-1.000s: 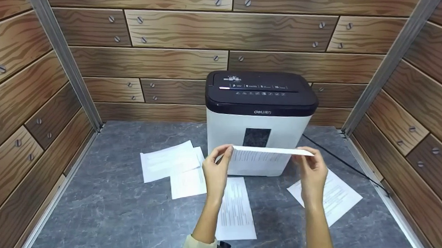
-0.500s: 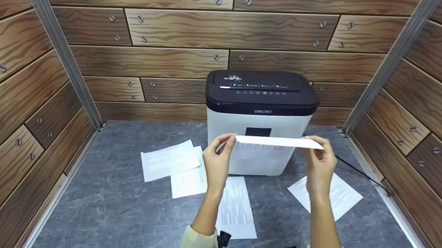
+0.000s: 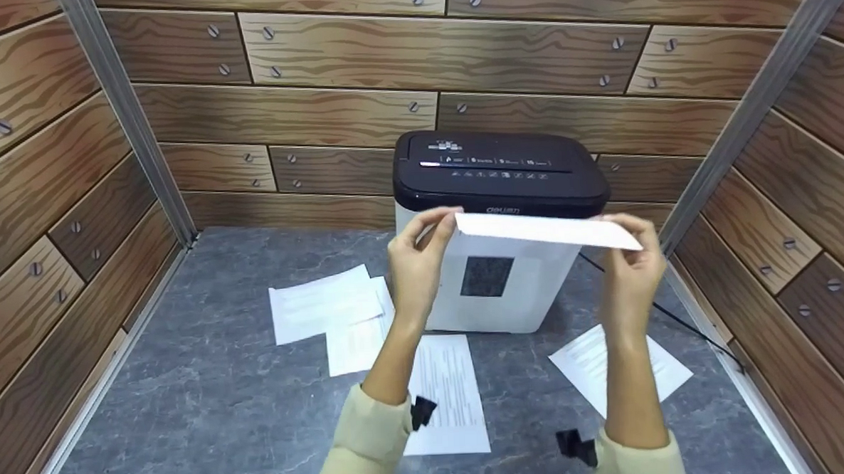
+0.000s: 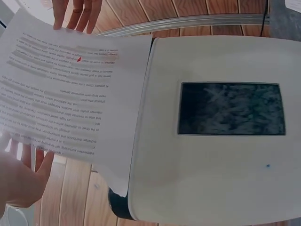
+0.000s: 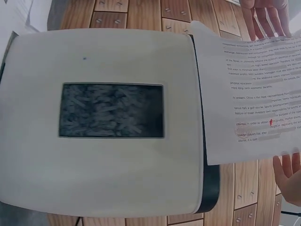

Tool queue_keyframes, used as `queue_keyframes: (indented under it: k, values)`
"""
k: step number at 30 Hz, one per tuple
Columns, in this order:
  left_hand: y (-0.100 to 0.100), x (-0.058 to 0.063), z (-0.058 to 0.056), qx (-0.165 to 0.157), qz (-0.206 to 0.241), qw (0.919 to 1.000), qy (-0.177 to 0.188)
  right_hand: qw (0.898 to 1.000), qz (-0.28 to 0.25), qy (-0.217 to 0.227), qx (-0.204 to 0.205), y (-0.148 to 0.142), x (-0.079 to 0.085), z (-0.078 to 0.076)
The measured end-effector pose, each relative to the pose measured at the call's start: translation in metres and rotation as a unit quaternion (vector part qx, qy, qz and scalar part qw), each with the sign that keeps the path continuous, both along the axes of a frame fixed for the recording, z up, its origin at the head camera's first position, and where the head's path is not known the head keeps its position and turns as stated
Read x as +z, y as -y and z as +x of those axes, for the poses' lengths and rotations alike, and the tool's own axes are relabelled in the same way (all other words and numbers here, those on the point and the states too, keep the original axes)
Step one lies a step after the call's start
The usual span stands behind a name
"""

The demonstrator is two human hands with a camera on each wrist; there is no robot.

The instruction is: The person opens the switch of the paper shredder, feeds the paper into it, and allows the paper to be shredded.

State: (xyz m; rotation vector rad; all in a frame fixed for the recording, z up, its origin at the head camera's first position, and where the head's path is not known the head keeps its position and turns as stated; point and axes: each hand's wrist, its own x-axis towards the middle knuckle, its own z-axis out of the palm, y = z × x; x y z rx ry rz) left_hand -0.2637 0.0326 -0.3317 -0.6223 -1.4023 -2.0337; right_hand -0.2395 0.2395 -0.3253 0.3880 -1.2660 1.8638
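Note:
A printed sheet of paper (image 3: 546, 231) is held up in front of the paper shredder (image 3: 501, 166), just below its black top in the head view. My left hand (image 3: 418, 269) pinches the sheet's left end between thumb and fingers, and my right hand (image 3: 634, 274) pinches the right end. Lines of text and small red marks show on the sheet (image 4: 56, 89) in the left wrist view. The shredder is white below, with a dark window (image 5: 110, 110) that shows paper shreds inside. A feed slot (image 3: 504, 168) runs across its top.
Two overlapping printed sheets (image 3: 322, 305) lie left of the shredder. Another sheet (image 3: 450, 385) lies in front of it, and one more (image 3: 666, 372) to the right, partly behind my forearm. A black cord (image 3: 697, 332) runs along the right; wood-patterned walls (image 3: 328, 56) enclose the grey surface.
Both hands have lifted the sheet and moved it slightly right, from the shredder's window up to its top edge. The sheet now tilts so its printed face is hidden in the head view.

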Motion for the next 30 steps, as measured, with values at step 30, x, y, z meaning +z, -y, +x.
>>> queue_keyframes:
  k: [30]
  values:
    - [0.000, 0.020, -0.075, -0.032, 0.012, 0.9899, -0.138, 0.993, 0.067, -0.096, -0.003, -0.014, 0.020, -0.058]
